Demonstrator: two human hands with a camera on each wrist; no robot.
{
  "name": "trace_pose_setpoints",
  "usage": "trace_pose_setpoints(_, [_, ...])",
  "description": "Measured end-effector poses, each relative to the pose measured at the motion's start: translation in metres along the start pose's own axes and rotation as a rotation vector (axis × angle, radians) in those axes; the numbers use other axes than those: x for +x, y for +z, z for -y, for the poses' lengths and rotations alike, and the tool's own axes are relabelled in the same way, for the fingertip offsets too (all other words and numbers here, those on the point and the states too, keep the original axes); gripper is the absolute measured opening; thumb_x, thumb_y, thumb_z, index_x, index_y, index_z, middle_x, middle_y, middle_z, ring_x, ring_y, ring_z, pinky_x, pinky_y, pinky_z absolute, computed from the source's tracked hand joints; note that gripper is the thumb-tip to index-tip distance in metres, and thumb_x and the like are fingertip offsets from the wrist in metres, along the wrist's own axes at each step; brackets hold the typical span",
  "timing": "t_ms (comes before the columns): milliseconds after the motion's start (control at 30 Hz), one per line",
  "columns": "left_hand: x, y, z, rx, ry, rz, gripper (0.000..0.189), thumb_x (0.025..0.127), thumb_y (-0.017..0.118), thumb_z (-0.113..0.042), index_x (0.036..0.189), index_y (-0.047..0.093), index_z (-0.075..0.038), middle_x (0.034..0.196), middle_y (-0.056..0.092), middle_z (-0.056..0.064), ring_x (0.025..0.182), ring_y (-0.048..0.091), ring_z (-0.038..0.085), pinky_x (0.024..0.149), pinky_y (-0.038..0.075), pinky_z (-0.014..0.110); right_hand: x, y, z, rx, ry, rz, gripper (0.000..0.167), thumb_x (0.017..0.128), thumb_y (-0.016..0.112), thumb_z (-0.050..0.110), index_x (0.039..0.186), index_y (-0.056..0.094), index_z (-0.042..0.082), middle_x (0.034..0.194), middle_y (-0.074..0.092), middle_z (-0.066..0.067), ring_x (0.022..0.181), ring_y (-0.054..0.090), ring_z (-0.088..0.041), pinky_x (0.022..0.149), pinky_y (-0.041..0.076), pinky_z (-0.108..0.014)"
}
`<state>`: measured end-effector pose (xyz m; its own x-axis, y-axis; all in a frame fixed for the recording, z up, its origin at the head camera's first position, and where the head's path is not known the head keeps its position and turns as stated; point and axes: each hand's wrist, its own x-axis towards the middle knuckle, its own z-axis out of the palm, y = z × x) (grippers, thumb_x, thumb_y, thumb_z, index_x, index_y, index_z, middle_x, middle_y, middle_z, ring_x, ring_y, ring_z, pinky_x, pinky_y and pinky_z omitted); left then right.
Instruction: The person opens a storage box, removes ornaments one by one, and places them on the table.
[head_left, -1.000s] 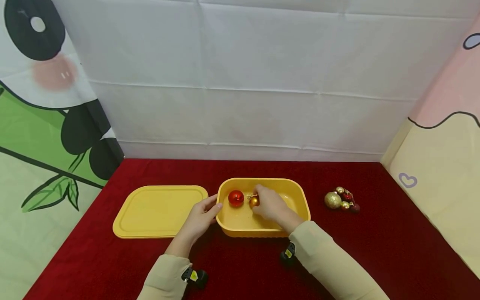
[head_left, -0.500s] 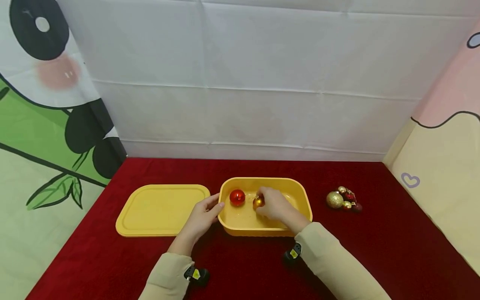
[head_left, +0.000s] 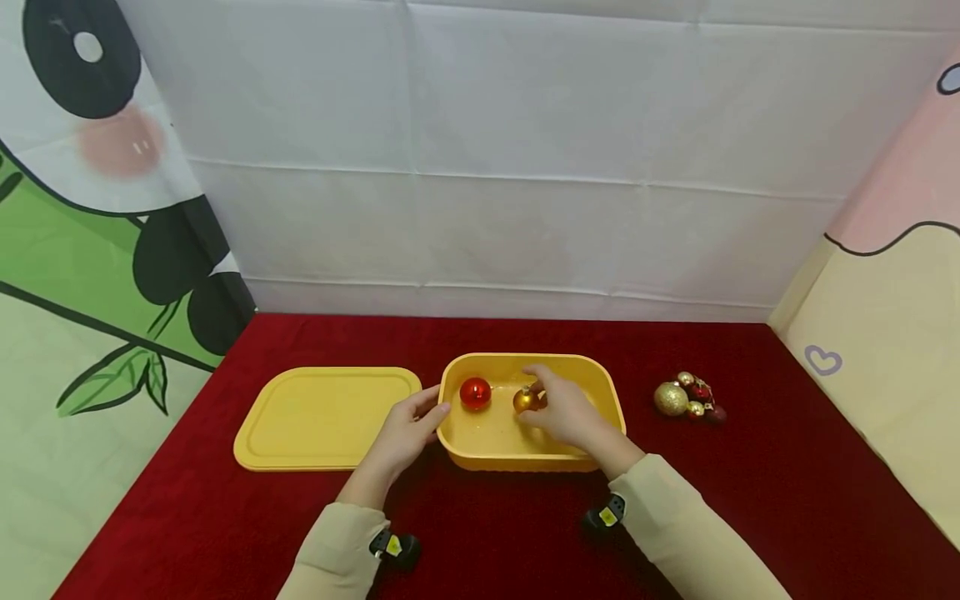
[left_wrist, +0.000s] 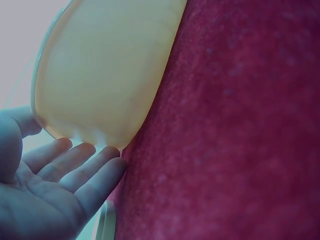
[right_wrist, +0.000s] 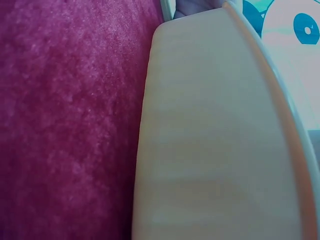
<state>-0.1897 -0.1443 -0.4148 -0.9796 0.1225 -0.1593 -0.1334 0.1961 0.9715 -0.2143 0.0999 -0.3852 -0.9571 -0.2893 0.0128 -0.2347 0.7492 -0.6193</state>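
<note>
In the head view, my left hand [head_left: 405, 433] holds the left end of a yellow plastic container [head_left: 525, 463], thumb at the rim. The left wrist view has its fingertips [left_wrist: 107, 155] against the outer wall. Inside the container, a shiny red Christmas ball [head_left: 475, 393] lies on the left. Beside it, a gold Christmas ball [head_left: 525, 400] sits between the spread thumb and index finger of my right hand [head_left: 566, 410], which reaches in over the front right rim. Only the container's outside wall [right_wrist: 220, 120] fills the right wrist view; the right hand is hidden there.
A flat yellow lid [head_left: 326, 419] lies left of the container on the red cloth [head_left: 480, 533]. Toward the right lies a cluster of small ornaments, with a glittery gold ball [head_left: 671, 399] and a dark red one [head_left: 716, 414]. A white cloth wall [head_left: 450, 233] rises behind.
Within the container, the gold ball has shifted right, away from the red one. My right hand has moved right and its thumb and index finger have spread apart. The left hand keeps its place.
</note>
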Motion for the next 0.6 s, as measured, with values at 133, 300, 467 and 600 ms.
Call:
trace_pose_setpoints(133, [0.001, 0.000, 0.001, 0.006, 0.003, 0.001, 0.047, 0.097, 0.053, -0.022, 0.141, 0.044, -0.008, 0.137, 0.051, 0.018, 0.113, 0.059, 0.029, 0.085, 0.055, 0.036, -0.003, -0.003, -0.002, 0.017, -0.034, -0.012, 0.047, 0.078, 0.075, 0.016, 0.121, 0.059, 0.007, 0.101, 0.067, -0.006, 0.088, 0.061, -0.019, 0.079, 0.051, -0.035])
trace_pose_setpoints(300, [0.001, 0.000, 0.002, 0.007, 0.005, 0.004, 0.047, 0.097, 0.054, -0.023, 0.141, 0.044, -0.008, 0.138, 0.051, 0.018, 0.114, 0.059, 0.029, 0.086, 0.055, 0.036, -0.007, -0.008, -0.006, 0.046, -0.062, -0.027, 0.039, 0.078, 0.075, 0.015, 0.114, 0.064, 0.004, 0.098, 0.067, -0.005, 0.086, 0.060, -0.017, 0.078, 0.050, -0.032])
trace_pose_setpoints(467, [0.001, 0.000, 0.002, 0.005, 0.012, 0.003, 0.047, 0.097, 0.054, -0.022, 0.141, 0.044, -0.007, 0.137, 0.051, 0.019, 0.115, 0.058, 0.031, 0.085, 0.055, 0.037, -0.012, -0.011, -0.010, 0.070, -0.072, -0.053, 0.041, 0.078, 0.075, 0.015, 0.116, 0.063, 0.003, 0.103, 0.067, -0.007, 0.088, 0.061, -0.020, 0.080, 0.051, -0.036])
trace_pose_setpoints(600, [0.001, 0.000, 0.002, 0.007, 0.007, 0.000, 0.046, 0.097, 0.054, -0.022, 0.140, 0.045, -0.009, 0.137, 0.051, 0.017, 0.115, 0.058, 0.030, 0.085, 0.055, 0.037, -0.015, -0.015, -0.013, 0.089, -0.070, -0.070, 0.046, 0.079, 0.075, 0.015, 0.121, 0.058, 0.003, 0.105, 0.066, -0.010, 0.089, 0.062, -0.023, 0.080, 0.051, -0.037])
